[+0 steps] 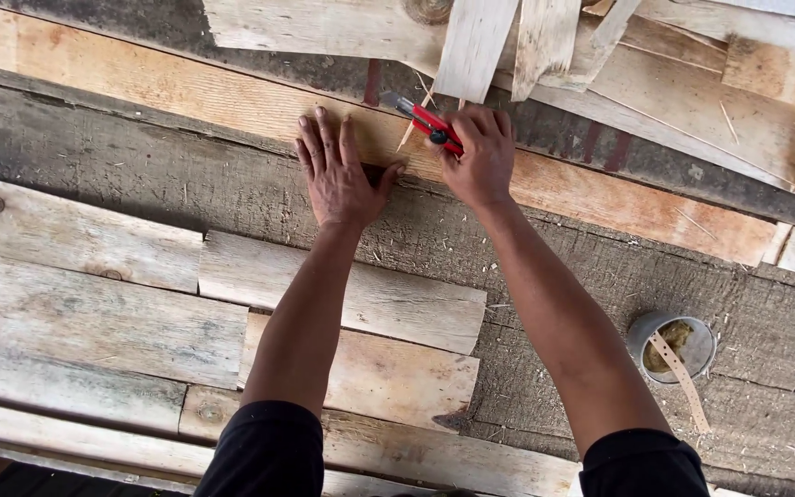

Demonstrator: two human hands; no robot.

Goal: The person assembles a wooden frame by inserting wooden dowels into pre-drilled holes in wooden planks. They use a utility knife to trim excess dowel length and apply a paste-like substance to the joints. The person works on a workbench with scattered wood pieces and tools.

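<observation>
My left hand (339, 175) lies flat, fingers spread, on a long pale wooden plank (186, 92) that runs across the dark rough surface. My right hand (481, 156) is just to its right, closed around a red utility knife (430, 124) whose blade end points up and left, touching the plank near a thin wood sliver (413, 124). Both forearms reach up from the bottom of the view.
Weathered boards (75, 304) lie in rows at the lower left. A heap of loose planks (526, 37) lies along the top. A small metal can (672, 345) with a wooden strip in it stands at the right on the dark surface (600, 267).
</observation>
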